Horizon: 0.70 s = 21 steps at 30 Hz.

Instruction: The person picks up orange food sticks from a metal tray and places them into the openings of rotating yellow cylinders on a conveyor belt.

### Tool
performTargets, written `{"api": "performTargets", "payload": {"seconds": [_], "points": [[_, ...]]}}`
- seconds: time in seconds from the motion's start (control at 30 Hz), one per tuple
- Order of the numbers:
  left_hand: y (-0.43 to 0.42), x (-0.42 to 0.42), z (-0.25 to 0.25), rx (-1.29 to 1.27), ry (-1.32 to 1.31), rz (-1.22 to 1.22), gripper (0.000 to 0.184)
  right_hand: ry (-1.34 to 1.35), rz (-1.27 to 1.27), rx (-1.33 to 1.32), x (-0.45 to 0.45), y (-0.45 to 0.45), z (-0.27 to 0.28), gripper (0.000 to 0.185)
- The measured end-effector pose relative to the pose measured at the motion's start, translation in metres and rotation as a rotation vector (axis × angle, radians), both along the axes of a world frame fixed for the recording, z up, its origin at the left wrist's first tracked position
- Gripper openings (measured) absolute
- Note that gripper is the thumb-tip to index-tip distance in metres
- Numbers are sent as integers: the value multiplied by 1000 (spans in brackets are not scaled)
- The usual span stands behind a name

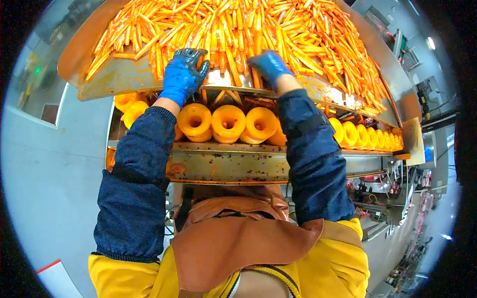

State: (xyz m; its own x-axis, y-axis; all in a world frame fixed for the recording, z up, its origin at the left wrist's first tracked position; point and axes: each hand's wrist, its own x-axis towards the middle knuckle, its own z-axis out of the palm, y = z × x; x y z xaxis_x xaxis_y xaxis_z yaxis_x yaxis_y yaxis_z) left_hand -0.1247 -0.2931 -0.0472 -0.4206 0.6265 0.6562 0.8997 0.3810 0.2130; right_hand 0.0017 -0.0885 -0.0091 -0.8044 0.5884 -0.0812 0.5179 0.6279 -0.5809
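Note:
Many long orange sticks (228,30) lie heaped on a metal tray (119,82). My left hand (184,73), in a wet, dark-stained blue glove, rests at the tray's front edge with its fingers apart, touching the sticks' near ends. To its right, my right hand (272,67), also in a blue glove, is at the near side of the heap; its fingertips are blurred against the sticks. Below the tray edge stands a row of orange cups (228,124) with round central holes, some hidden behind my sleeves.
A metal ledge (228,166) with dark crumbs runs in front of the cups. More orange cups (365,136) continue to the right, up to a light board (413,141). Machinery and red parts stand at the lower right. A brown apron (243,248) covers my front.

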Motion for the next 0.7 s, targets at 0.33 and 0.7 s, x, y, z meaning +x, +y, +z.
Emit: {"api": "performTargets", "payload": {"seconds": [0.33, 0.7], "points": [[0, 1, -4, -2, 52, 9, 26, 736, -17, -699, 92, -87, -16, 25], [0, 1, -2, 9, 62, 2, 25, 506, 189, -631, 62, -148, -52, 28]]}}
